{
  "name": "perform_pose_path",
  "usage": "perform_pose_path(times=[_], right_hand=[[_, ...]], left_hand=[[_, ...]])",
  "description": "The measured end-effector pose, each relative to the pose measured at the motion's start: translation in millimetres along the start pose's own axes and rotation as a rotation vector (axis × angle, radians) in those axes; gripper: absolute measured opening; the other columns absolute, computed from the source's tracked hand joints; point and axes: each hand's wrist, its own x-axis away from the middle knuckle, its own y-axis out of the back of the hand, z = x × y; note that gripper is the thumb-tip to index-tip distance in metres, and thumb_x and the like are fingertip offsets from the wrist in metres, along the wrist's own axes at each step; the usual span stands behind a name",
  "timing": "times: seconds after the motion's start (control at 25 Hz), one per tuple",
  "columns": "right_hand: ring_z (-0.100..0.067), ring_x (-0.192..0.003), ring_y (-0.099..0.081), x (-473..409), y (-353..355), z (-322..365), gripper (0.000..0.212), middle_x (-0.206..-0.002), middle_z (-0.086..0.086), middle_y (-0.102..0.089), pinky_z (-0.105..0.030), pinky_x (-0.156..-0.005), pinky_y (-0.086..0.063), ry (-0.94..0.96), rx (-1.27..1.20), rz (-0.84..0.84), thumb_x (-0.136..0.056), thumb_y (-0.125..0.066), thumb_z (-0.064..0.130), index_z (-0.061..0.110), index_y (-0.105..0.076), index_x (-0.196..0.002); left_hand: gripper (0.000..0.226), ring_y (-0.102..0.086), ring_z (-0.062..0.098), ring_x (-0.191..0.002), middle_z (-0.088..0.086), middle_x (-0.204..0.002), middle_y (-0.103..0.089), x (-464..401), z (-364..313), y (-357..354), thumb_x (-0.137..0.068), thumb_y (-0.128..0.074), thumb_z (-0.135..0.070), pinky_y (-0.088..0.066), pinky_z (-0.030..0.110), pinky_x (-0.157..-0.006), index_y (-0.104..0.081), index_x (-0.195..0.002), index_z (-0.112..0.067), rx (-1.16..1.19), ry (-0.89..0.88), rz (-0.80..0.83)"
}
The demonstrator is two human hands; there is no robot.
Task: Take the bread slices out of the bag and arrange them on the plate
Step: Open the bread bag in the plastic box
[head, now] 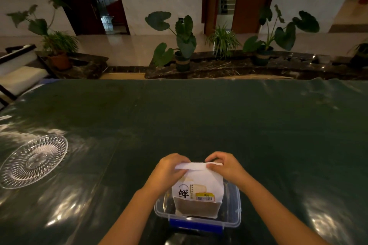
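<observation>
A white paper bread bag [199,189] with a black printed character and a yellow price label stands upright inside a clear plastic box [232,215]. Brown bread shows through the bag's clear lower window. My left hand [169,169] pinches the folded top edge of the bag at its left end. My right hand [225,165] pinches the same fold at its right end. The bag's top is folded over and closed. A clear cut-glass plate [33,160] lies bare on the table far to the left.
The table [199,117] is covered with a dark green glossy cloth. The plastic box has a blue latch [196,225] on its near side. Potted plants [183,45] and a stone ledge stand beyond the table's far edge.
</observation>
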Motion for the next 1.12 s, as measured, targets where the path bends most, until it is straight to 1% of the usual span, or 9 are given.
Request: perform_pose_path(times=[0.12, 0.24, 0.44, 0.56, 0.72, 0.84, 0.92, 1.0, 1.12], right_hand=[[-0.01, -0.09, -0.063, 4, 1, 5, 0.01, -0.095, 0.005, -0.066, -0.019, -0.065, -0.052, 0.031, -0.046, 0.008, -0.081, -0.066, 0.019, 0.026, -0.065, -0.089], [-0.011, -0.09, -0.064, 9, 6, 9, 0.012, -0.093, 0.009, -0.066, -0.021, -0.066, -0.054, 0.107, -0.001, 0.037, -0.077, -0.069, 0.021, 0.03, -0.068, -0.086], [-0.01, -0.084, -0.063, 6, 9, 13, 0.012, -0.086, 0.007, -0.066, -0.017, -0.064, -0.051, 0.103, -0.002, -0.05, -0.082, -0.063, 0.015, 0.025, -0.068, -0.078], [-0.011, -0.083, -0.062, 6, 4, 14, 0.01, -0.085, 0.005, -0.066, -0.015, -0.062, -0.046, 0.071, -0.041, -0.058, -0.084, -0.061, 0.015, 0.02, -0.068, -0.079], [-0.008, -0.078, -0.066, 14, 6, 22, 0.006, -0.083, 0.007, -0.067, -0.015, -0.055, -0.051, 0.098, -0.056, -0.035, -0.08, -0.067, 0.024, 0.025, -0.07, -0.074], [-0.007, -0.074, -0.064, 13, 9, 26, 0.014, -0.077, 0.007, -0.066, -0.012, -0.052, -0.047, 0.096, 0.056, -0.071, -0.08, -0.066, 0.021, 0.026, -0.068, -0.067], [-0.008, -0.074, -0.064, 13, 8, 26, 0.013, -0.077, 0.006, -0.066, -0.012, -0.053, -0.048, 0.079, 0.059, -0.081, -0.08, -0.066, 0.02, 0.023, -0.068, -0.068], [-0.008, -0.074, -0.064, 14, 6, 24, 0.009, -0.078, 0.004, -0.066, -0.013, -0.055, -0.049, 0.072, 0.027, -0.088, -0.081, -0.065, 0.019, 0.018, -0.069, -0.072], [-0.008, -0.074, -0.063, 15, 5, 25, 0.009, -0.078, 0.003, -0.066, -0.014, -0.056, -0.047, 0.083, 0.022, -0.097, -0.082, -0.064, 0.018, 0.015, -0.07, -0.076]], left_hand=[[0.015, -0.064, -0.001, -0.078, -0.015, -0.084, -0.065, -1, -1, 7, -0.081, -0.065, -0.022, -0.051, 0.016, -0.066, -0.068, -0.079, -0.037, 0.183, 0.1, 0.0], [0.01, -0.069, 0.005, -0.071, -0.006, -0.08, -0.07, -3, -5, 10, -0.082, -0.064, -0.024, -0.052, 0.017, -0.058, -0.068, -0.076, -0.031, 0.339, 0.289, 0.033], [0.037, -0.058, 0.002, -0.086, -0.016, -0.092, -0.058, 1, -13, 13, -0.073, -0.073, -0.019, -0.046, 0.015, -0.066, -0.052, -0.088, -0.046, 0.117, 0.098, 0.005], [0.022, -0.06, -0.001, -0.08, -0.013, -0.084, -0.063, 2, -19, 14, -0.078, -0.068, -0.02, -0.049, 0.016, -0.068, -0.061, -0.076, -0.04, 0.135, 0.01, -0.038], [0.011, -0.068, 0.006, -0.074, -0.004, -0.079, -0.071, -1, -20, 21, -0.082, -0.065, -0.021, -0.055, 0.024, -0.068, -0.07, -0.075, -0.027, 0.379, 0.175, -0.022], [0.01, -0.066, 0.01, -0.083, -0.008, -0.085, -0.067, -2, -24, 18, -0.081, -0.066, -0.022, -0.054, 0.023, -0.069, -0.067, -0.079, -0.031, 0.374, 0.219, -0.051], [0.03, -0.056, 0.006, -0.103, -0.017, -0.105, -0.057, 4, -26, 14, -0.077, -0.071, -0.026, -0.047, 0.018, -0.08, -0.059, -0.102, -0.036, 0.222, 0.155, -0.193], [0.053, -0.042, 0.002, -0.113, -0.017, -0.118, -0.046, 14, -23, 12, -0.072, -0.072, -0.036, -0.038, 0.022, -0.093, -0.049, -0.12, -0.036, -0.098, -0.101, -0.334], [0.039, -0.055, 0.012, -0.107, -0.006, -0.11, -0.062, 27, -28, 3, -0.07, -0.072, -0.037, -0.049, 0.033, -0.089, -0.059, -0.107, -0.03, -0.433, -0.41, -0.311]])
